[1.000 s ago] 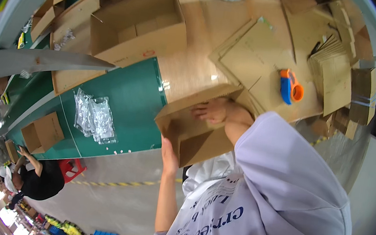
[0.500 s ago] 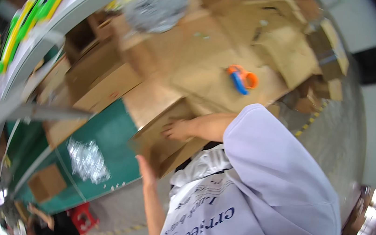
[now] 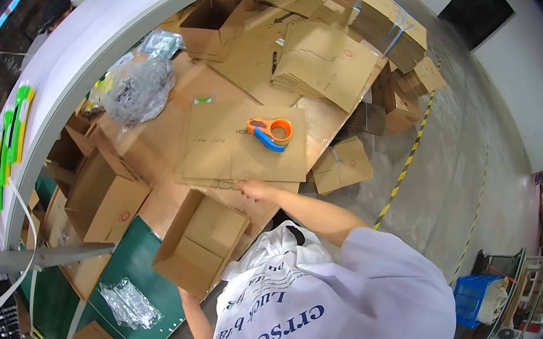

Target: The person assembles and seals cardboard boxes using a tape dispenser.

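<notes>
An open, empty cardboard box (image 3: 201, 232) stands tilted at the near edge of the workbench, its inside facing up. My left hand (image 3: 187, 296) is against the box's near lower corner, with the fingers hidden by the box. Beyond the box, my right hand (image 3: 254, 190) has its fingers bent together at the near edge of a flat carton (image 3: 219, 156). On this carton lies an orange and blue tape dispenser (image 3: 270, 132).
Further back are stacked flat cartons (image 3: 329, 61) and a black marker (image 3: 274, 63). Crumpled clear plastic (image 3: 139, 89) lies at the left, near open boxes (image 3: 103, 189). A grey-white frame (image 3: 79, 78) arches overhead. Clear plastic bags (image 3: 130, 302) rest on a green surface (image 3: 125, 253).
My right hand has come out of the box and moved to the flat carton's edge. My left hand has gone from the box's side to its lower corner. The view has shifted.
</notes>
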The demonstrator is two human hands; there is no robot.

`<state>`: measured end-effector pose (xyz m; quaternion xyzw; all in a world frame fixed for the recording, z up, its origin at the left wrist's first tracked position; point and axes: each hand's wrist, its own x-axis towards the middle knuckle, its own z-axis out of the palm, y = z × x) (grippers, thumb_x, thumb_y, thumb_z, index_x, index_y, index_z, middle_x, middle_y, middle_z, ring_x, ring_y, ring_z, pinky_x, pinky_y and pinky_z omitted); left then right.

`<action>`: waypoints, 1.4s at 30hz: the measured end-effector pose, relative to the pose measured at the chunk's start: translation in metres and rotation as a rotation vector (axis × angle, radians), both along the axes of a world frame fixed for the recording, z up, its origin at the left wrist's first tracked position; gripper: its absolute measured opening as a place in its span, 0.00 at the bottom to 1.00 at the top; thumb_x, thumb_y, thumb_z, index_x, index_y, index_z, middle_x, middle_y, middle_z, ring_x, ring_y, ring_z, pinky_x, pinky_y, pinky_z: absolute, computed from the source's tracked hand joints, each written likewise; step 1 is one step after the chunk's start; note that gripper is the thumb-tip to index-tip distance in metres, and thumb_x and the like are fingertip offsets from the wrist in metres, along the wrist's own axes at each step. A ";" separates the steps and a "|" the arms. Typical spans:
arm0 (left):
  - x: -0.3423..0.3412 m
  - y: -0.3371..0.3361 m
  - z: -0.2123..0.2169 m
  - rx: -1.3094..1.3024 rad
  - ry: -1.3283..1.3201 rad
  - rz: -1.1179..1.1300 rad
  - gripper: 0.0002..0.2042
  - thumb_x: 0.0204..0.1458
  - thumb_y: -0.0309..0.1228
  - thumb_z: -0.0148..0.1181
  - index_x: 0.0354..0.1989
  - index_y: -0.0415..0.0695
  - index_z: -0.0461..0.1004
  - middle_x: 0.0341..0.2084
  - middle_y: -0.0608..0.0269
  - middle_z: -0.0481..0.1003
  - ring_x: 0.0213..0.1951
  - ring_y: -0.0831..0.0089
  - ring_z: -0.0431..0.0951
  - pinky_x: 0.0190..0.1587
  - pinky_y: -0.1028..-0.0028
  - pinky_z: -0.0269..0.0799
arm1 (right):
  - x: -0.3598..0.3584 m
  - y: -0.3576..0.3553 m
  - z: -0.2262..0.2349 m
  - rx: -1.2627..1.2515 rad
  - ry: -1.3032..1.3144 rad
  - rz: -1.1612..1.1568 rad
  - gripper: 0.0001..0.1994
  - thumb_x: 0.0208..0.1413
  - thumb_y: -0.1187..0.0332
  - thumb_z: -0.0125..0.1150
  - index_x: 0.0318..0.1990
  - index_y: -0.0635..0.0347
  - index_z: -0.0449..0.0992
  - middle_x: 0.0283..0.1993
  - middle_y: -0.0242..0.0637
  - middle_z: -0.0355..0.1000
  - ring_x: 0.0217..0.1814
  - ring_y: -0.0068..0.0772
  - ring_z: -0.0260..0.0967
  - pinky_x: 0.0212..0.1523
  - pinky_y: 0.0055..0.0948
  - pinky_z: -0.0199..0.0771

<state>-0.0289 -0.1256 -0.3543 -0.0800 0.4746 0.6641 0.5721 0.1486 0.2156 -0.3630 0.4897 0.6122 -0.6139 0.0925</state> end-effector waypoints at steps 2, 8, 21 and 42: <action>0.001 0.024 0.017 0.062 0.054 -0.005 0.28 0.62 0.46 0.46 0.68 0.48 0.55 0.62 0.59 0.63 0.61 0.61 0.66 0.61 0.60 0.64 | -0.005 -0.017 -0.020 0.195 0.018 0.134 0.30 0.64 0.45 0.38 0.54 0.62 0.74 0.55 0.50 0.71 0.55 0.43 0.69 0.52 0.35 0.70; -0.001 0.034 0.054 0.221 0.197 0.044 0.27 0.62 0.45 0.45 0.68 0.48 0.54 0.63 0.59 0.63 0.61 0.61 0.65 0.62 0.60 0.64 | -0.020 -0.027 0.036 0.066 0.302 0.246 0.29 0.65 0.46 0.41 0.56 0.65 0.72 0.63 0.48 0.65 0.65 0.40 0.62 0.63 0.33 0.61; 0.014 0.017 0.090 0.146 0.517 0.621 0.26 0.66 0.36 0.39 0.71 0.43 0.47 0.67 0.59 0.56 0.65 0.64 0.60 0.66 0.65 0.57 | -0.030 -0.034 0.085 -0.228 0.703 -0.149 0.24 0.67 0.58 0.43 0.64 0.62 0.63 0.64 0.38 0.65 0.65 0.29 0.61 0.65 0.27 0.57; 0.035 -0.026 0.066 -0.335 0.354 0.418 0.27 0.66 0.47 0.41 0.59 0.33 0.65 0.50 0.56 0.73 0.50 0.72 0.74 0.53 0.75 0.67 | -0.035 -0.062 0.065 0.018 0.298 0.030 0.27 0.65 0.50 0.44 0.49 0.71 0.75 0.48 0.47 0.75 0.51 0.36 0.70 0.54 0.28 0.64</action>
